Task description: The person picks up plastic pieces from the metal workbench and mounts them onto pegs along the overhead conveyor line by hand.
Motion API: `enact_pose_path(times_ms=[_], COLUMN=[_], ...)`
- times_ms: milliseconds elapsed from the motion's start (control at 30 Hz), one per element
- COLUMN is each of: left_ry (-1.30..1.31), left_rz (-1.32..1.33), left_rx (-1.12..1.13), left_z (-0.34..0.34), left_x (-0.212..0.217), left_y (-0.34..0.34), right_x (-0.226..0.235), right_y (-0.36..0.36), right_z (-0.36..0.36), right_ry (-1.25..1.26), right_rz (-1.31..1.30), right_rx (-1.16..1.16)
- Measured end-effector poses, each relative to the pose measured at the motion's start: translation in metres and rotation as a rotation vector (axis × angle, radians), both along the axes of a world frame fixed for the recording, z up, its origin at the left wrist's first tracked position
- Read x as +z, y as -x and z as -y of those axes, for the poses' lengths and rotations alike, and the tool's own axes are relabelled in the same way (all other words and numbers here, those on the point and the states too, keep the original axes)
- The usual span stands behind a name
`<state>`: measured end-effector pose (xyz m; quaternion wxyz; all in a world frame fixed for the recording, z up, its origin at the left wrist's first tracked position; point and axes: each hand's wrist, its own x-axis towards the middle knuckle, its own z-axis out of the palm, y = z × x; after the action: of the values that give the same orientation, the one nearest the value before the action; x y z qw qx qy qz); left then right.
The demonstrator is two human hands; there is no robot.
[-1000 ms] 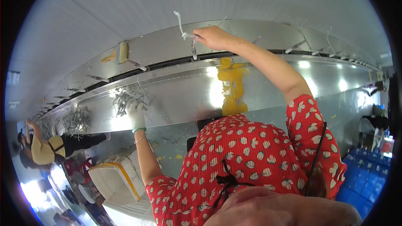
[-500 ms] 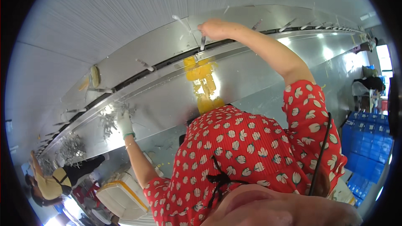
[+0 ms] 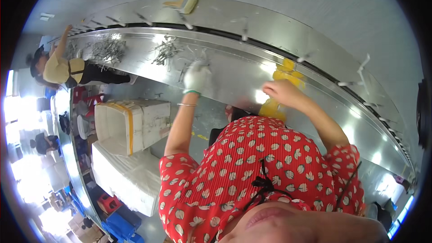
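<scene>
My left hand, in a white glove, is low over the metal bench, beside some loose thin grey strips. Its fingers are smeared, so whether they hold a strip cannot be told. To the right, my bare right hand hovers above the bench's near side by yellow tape patches. Its fingers are curled together; anything inside them is hidden. Slim pale pieces with grey ends, such as one upright piece and one slanted piece, stand along a dark slot beyond my hands.
A brush-like tool with a yellowish edge lies beyond the slot. Grey strip piles lie left on the bench. A person in a yellow top works at its far left. White foam boxes stand on the floor at left.
My view has swung left. My right hand has come back from a piece at the slot to the near side of the bench. My left hand stays near the strips.
</scene>
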<state>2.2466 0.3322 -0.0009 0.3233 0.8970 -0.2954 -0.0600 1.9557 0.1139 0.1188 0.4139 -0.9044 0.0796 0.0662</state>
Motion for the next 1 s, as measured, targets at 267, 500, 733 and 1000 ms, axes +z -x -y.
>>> enact_pose_path(times_ms=[267, 500, 733, 1000], left_ry=[0.27, 0.135, -0.611, -0.389], left_rz=[-0.294, -0.092, -0.059, 0.096], left_rx=[-0.072, 0.184, 0.19, 0.06], left_z=[0.053, -0.019, -0.016, -0.017], left_x=[0.015, 0.034, -0.036, -0.017], left_y=[0.127, 0.03, -0.028, -0.011], right_x=[-0.166, -0.13, -0.058, 0.063], right_y=[-0.117, -0.046, -0.036, -0.047], right_z=[-0.025, 0.01, 0.01, 0.033], right_ry=[-0.773, -1.301, -0.725, -0.287], right_rz=[-0.204, -0.276, -0.486, -0.051], right_rx=[-0.344, -0.25, 0.102, 0.047])
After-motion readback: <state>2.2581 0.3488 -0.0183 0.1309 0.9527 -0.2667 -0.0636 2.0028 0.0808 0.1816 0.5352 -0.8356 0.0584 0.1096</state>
